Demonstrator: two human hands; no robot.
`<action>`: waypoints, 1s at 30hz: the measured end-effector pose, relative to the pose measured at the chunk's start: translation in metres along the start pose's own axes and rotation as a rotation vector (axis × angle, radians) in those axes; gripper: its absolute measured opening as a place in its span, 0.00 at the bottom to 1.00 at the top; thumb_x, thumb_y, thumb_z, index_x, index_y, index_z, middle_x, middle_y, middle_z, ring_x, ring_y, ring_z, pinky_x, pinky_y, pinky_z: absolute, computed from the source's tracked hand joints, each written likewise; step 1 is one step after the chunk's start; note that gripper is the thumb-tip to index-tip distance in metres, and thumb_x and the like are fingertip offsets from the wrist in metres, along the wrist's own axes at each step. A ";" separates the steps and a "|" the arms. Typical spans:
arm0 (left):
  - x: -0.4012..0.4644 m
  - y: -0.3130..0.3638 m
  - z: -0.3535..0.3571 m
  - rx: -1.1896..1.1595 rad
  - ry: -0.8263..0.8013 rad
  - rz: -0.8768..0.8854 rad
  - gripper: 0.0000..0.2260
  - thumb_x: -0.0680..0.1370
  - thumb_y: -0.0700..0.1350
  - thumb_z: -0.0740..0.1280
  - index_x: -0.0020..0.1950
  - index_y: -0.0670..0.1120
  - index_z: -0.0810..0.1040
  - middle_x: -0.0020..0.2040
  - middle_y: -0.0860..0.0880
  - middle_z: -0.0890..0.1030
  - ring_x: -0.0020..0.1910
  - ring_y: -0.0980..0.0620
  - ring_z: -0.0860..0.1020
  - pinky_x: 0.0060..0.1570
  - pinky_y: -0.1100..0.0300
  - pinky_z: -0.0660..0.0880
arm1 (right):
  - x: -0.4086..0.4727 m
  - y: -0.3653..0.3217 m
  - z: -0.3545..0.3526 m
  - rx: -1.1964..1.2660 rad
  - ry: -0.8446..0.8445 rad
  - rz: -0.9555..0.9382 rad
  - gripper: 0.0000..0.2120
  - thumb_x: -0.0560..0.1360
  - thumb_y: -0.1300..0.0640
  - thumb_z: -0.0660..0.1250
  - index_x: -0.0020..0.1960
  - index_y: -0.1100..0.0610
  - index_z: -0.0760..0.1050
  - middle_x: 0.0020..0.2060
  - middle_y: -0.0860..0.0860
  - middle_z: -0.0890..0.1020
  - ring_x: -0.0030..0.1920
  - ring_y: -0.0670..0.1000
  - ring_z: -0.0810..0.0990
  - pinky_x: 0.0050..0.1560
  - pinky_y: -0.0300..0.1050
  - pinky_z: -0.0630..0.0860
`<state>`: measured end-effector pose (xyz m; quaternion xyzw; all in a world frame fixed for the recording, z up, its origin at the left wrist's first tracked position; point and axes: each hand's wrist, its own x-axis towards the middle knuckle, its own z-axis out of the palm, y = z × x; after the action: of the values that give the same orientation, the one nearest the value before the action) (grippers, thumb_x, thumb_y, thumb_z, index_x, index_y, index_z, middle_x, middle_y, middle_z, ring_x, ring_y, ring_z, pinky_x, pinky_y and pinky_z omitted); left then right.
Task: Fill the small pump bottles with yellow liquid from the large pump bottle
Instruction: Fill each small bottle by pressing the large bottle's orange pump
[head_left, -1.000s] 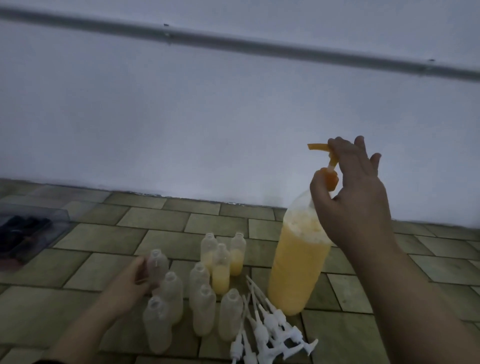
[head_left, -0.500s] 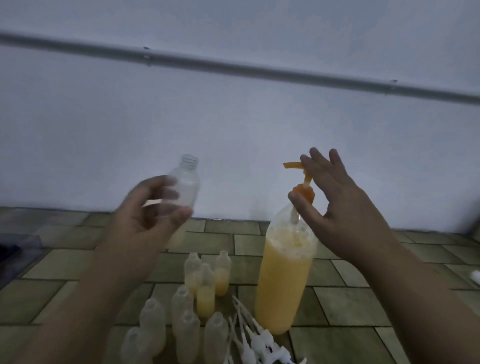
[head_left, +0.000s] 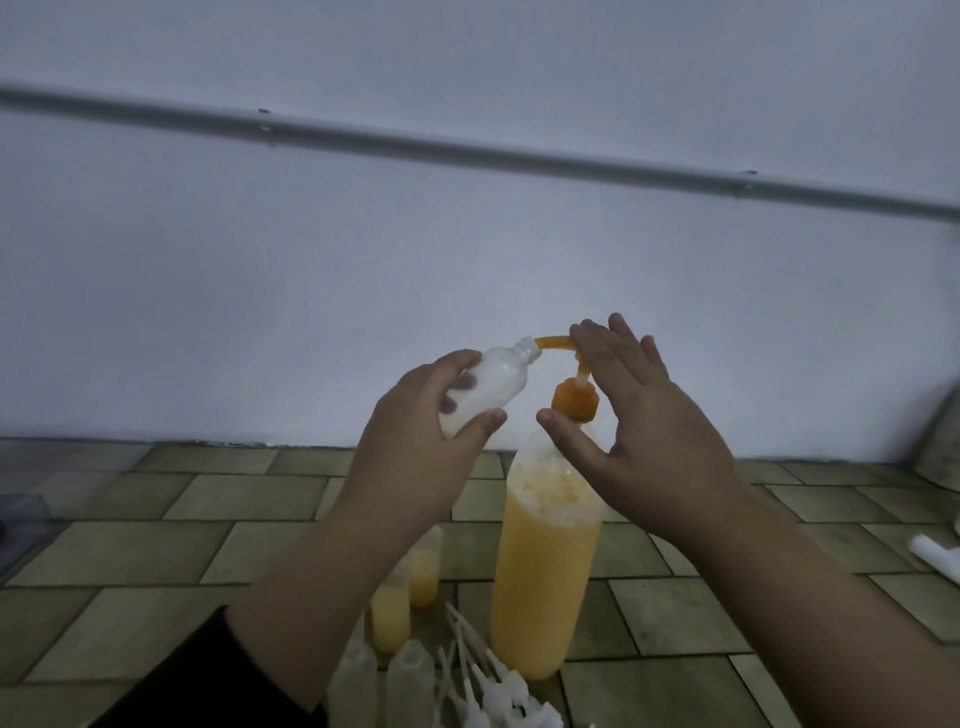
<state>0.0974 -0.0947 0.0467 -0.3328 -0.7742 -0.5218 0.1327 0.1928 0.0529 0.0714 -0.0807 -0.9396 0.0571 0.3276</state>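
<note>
Here, from the head camera: a large pump bottle (head_left: 545, 582) upright on the tiled floor (head_left: 249, 499), long axis vertical, clear plastic, filled to roughly the shoulder with opaque yellow liquid, froth at the top of the fill. Orange collar and pump head (head_left: 574, 400) on its neck, with a curved orange spout (head_left: 553, 343) reaching out to the left.

Held by the left hand (head_left: 415, 457), a small clear bottle (head_left: 483, 389), uncapped, no yellow visible inside, thumb and fingers curled round its body. Tilted, long axis running from lower left to upper right, threaded mouth pointing up and right and meeting the tip of the spout; whether the tip sits inside the mouth, impossible to tell.

Right hand (head_left: 654, 431) at the pump, fingers straight and laid over the top of the pump head, thumb stretched out beneath beside the orange collar; nothing clasped, a flat pressing pose.

Lower down, just left of the large bottle, two small bottles (head_left: 405, 597) standing upright with yellow liquid in them, partly hidden by the left forearm. Nearer the bottom edge, empty small bottles (head_left: 384, 680) and a heap of white pump tops (head_left: 493, 680) with thin dip tubes, lying beside the big bottle's base. Behind everything, a pale wall (head_left: 311, 286) crossed by a grey pipe (head_left: 467, 150). A white object (head_left: 935, 556) at the far right edge, cut off.
</note>
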 end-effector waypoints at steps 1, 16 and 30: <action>0.001 0.000 0.001 0.014 -0.003 0.006 0.21 0.75 0.50 0.69 0.67 0.57 0.70 0.57 0.59 0.75 0.50 0.61 0.73 0.43 0.73 0.66 | 0.000 0.000 0.001 0.000 0.002 -0.001 0.36 0.74 0.32 0.53 0.76 0.45 0.49 0.76 0.40 0.49 0.72 0.39 0.37 0.71 0.44 0.47; 0.014 -0.001 0.003 0.422 -0.027 0.195 0.23 0.78 0.46 0.66 0.72 0.53 0.66 0.69 0.52 0.72 0.66 0.51 0.67 0.67 0.55 0.62 | 0.001 0.003 0.040 0.148 0.231 0.011 0.28 0.75 0.38 0.53 0.69 0.52 0.67 0.69 0.47 0.70 0.72 0.39 0.49 0.71 0.34 0.41; 0.018 -0.003 0.005 0.405 0.019 0.291 0.23 0.75 0.45 0.69 0.69 0.50 0.71 0.65 0.52 0.76 0.63 0.49 0.72 0.63 0.54 0.64 | -0.001 0.005 0.048 0.219 0.333 0.027 0.23 0.79 0.44 0.51 0.68 0.54 0.68 0.68 0.48 0.71 0.73 0.40 0.53 0.72 0.30 0.43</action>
<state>0.0831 -0.0840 0.0518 -0.4025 -0.8055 -0.3348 0.2777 0.1640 0.0549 0.0325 -0.0656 -0.8594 0.1489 0.4847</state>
